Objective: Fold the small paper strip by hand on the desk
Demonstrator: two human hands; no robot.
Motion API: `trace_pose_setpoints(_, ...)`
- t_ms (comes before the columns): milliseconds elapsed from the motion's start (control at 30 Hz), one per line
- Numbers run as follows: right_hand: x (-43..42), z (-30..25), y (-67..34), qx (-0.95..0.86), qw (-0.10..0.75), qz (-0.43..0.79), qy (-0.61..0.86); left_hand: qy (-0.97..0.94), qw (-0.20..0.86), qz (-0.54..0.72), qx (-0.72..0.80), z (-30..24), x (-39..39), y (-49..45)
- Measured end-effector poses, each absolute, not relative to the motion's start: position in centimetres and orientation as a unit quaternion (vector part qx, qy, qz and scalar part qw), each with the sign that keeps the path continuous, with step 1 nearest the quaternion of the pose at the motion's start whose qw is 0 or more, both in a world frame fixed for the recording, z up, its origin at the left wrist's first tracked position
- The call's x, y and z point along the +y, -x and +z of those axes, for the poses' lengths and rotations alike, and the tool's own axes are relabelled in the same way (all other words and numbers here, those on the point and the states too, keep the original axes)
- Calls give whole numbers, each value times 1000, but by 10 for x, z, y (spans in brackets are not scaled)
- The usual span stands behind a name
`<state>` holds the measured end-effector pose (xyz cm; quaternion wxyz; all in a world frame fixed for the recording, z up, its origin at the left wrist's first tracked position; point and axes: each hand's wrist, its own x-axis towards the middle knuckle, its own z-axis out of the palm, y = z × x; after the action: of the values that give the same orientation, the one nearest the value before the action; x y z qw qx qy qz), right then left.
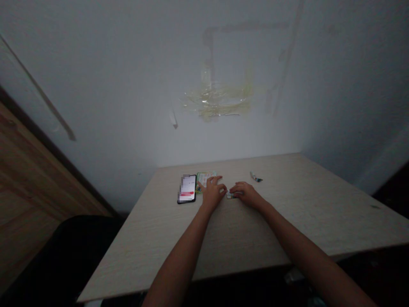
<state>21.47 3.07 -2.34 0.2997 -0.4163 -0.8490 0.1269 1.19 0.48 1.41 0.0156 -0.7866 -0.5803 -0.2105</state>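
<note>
My left hand (213,194) is over the middle of the table, its thumb and forefinger pinched together beside a small pale flat piece (229,196). Whatever that pinch holds is too small to make out. The other fingers of this hand spread over part of a green and white printed sheet or booklet (206,178). From the right, my right hand (247,194) bends its fingers down onto the same small piece, covering part of it. A phone (188,189) with a lit screen lies just left of the booklet.
Behind the hands, a small crumpled wrapper-like strip (255,177) rests on the pale wooden table (166,243). The table's far edge meets a white wall (128,106) bearing strips of clear tape (220,102). A dark chair-like shape (76,243) stands at the left.
</note>
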Motion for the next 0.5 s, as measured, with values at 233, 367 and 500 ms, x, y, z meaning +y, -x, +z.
trace_pose_setpoints(233,28,-21,-214,-851,294,123,417,795,21,-203,-571,16,6,-12)
trace_pose_setpoints(367,28,-20,-214,-850,299,123,416,798,9,-184,-573,20,5,-10)
trace_pose_setpoints(500,30,-21,-215,-851,303,129,409,799,6,-182,-573,22,4,-8)
